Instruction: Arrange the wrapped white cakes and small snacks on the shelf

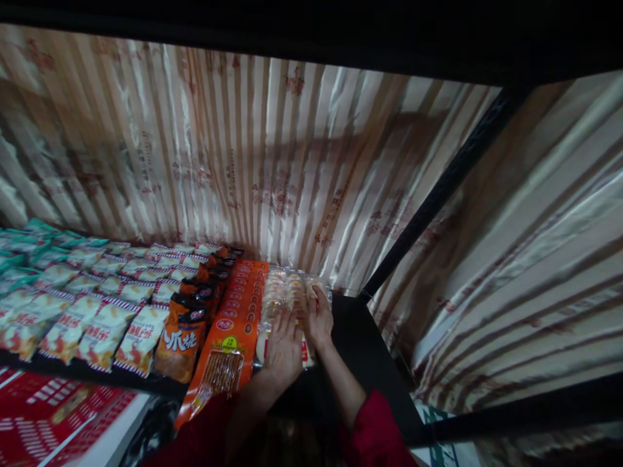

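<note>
Clear plastic packages (277,288) of pale, rounded pieces lie in rows on the dark shelf, with red print on the near one. Across the front packages rests my left hand (283,342), its fingers stretched forward and lying on the plastic. My right hand (320,321) is just beside it, its fingers curved over a clear package (312,283) at the right end of the row. Part of that package is hidden under the hand. Left of them, an orange strip of packs (232,337) runs from back to front, close to my left wrist.
Orange-and-black snack bags (179,340), white bags with striped edges (141,334) and green bags (36,243) fill the shelf leftward. A slanted black post (438,194) rises at right, near the bare shelf board (363,344). Creased printed sheeting (272,162) hangs behind; a red box (53,415) is below.
</note>
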{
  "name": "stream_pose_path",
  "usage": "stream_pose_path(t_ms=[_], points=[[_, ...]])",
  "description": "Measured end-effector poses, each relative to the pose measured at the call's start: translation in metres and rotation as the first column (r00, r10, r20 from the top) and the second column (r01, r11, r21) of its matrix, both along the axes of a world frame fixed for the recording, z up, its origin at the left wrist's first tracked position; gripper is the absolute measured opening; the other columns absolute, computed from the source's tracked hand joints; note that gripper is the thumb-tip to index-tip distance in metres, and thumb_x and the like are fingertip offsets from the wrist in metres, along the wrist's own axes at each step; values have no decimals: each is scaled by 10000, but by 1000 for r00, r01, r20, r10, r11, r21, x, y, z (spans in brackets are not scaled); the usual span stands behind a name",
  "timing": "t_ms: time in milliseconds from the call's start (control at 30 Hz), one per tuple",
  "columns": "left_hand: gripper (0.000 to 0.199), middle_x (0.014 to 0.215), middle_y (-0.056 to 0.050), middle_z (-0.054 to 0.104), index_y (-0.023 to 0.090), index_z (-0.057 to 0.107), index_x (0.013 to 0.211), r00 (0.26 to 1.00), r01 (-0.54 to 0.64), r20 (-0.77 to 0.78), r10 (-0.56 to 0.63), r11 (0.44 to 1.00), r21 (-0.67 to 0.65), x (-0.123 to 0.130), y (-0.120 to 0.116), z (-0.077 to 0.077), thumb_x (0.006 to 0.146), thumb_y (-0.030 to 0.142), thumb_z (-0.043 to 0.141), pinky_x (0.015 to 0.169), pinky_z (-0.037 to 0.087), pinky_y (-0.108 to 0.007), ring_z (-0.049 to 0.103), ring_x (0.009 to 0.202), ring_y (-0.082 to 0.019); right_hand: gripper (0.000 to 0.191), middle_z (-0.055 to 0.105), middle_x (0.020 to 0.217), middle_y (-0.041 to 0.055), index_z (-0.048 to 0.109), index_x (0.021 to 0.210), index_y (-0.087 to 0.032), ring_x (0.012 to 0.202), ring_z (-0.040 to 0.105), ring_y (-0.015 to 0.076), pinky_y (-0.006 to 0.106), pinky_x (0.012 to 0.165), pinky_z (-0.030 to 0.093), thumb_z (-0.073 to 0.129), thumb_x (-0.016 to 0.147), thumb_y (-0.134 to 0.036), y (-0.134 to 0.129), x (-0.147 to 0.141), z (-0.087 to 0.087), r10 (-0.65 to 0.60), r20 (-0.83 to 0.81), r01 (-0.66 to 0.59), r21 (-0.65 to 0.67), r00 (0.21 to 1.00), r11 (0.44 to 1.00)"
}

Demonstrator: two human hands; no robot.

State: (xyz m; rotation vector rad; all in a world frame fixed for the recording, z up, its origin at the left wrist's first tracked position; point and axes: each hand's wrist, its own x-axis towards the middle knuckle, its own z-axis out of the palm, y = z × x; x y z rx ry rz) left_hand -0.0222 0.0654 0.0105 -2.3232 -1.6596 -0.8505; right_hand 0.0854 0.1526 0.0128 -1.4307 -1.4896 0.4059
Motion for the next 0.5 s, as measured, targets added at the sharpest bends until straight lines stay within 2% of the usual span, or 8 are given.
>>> stream_pose_path(t_ms=[233,500], points=[[420,1274,-161,549,69,567,1188,992,-123,19,122,992,42,-33,-6,-10,817,190,411,1067,322,-457,432,1253,-264,512,554,1279,109,552,1220,-154,1210,476,229,415,1038,343,312,876,-448,-15,-40,12,116,53,-114,-46,992,992],[436,1301,-185,518,46,546,1213,990,-121,59,126,989,-82,-48,-16,-4,832,182,384,1083,284,-475,403,1276,-270,461,615,1192,86,601,1177,-178,1120,546,230,391,1008,380,363,843,-389,-35,-66,27,124,73,-117,-94,990,989]])
